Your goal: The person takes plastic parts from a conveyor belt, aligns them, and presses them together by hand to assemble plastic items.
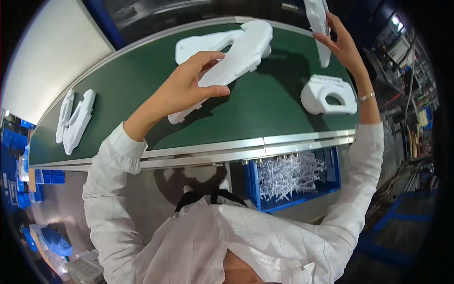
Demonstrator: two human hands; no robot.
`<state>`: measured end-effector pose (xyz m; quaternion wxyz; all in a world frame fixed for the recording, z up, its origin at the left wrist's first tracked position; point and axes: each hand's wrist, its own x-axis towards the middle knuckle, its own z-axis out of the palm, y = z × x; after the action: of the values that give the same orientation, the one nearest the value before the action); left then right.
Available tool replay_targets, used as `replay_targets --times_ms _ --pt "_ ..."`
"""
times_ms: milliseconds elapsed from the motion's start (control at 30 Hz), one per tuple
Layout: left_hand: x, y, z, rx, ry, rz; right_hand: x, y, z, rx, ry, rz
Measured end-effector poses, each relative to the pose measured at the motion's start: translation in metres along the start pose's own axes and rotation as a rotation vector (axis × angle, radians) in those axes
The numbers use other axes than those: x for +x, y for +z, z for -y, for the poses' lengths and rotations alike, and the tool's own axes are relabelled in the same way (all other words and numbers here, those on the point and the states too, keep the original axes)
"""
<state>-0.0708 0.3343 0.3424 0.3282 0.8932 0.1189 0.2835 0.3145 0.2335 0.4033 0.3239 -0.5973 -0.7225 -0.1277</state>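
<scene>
White, smooth, long curved part [238, 63] in left grip [186, 86], slim white piece [316, 20] in right grip [346, 48]

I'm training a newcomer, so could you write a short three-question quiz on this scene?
1. Which hand grips the elongated white plastic part at the picture's top edge?
2. Fill in: The left hand grips a long, curved white plastic part over a flat, metal-edged ____ work surface.
3. True or false: The rectangular blue plastic crate of thin white scraps sits lower than that surface.

Key: 1. right hand; 2. green; 3. true.
</scene>
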Motion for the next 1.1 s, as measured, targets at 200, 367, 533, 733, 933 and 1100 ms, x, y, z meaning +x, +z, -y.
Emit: replay_targets --times_ms 200,367,533,733,933,1100 --pt "-0.02 -0.047 -0.018 -0.405 -0.274 -0.134 0.017 0.036 0.118 0.952 0.375 -0.057" --pt "-0.049 -0.085 -0.033 -0.49 -0.267 -0.274 0.029 0.092 0.236 1.436 0.491 0.048" --pt "-0.093 -0.119 -0.024 -0.522 -0.23 -0.343 0.041 0.157 0.327 1.547 0.48 0.03" --pt "-0.157 -0.145 0.016 -0.231 -0.155 -0.5 0.058 0.217 0.432 1.508 0.584 -0.128" --pt "-0.22 -0.183 0.032 -0.07 -0.032 -0.478 0.062 0.254 0.482 1.458 0.557 -0.155" --pt "-0.259 -0.234 0.04 0.088 0.055 -0.403 0.06 0.264 0.485 1.555 0.654 -0.079"
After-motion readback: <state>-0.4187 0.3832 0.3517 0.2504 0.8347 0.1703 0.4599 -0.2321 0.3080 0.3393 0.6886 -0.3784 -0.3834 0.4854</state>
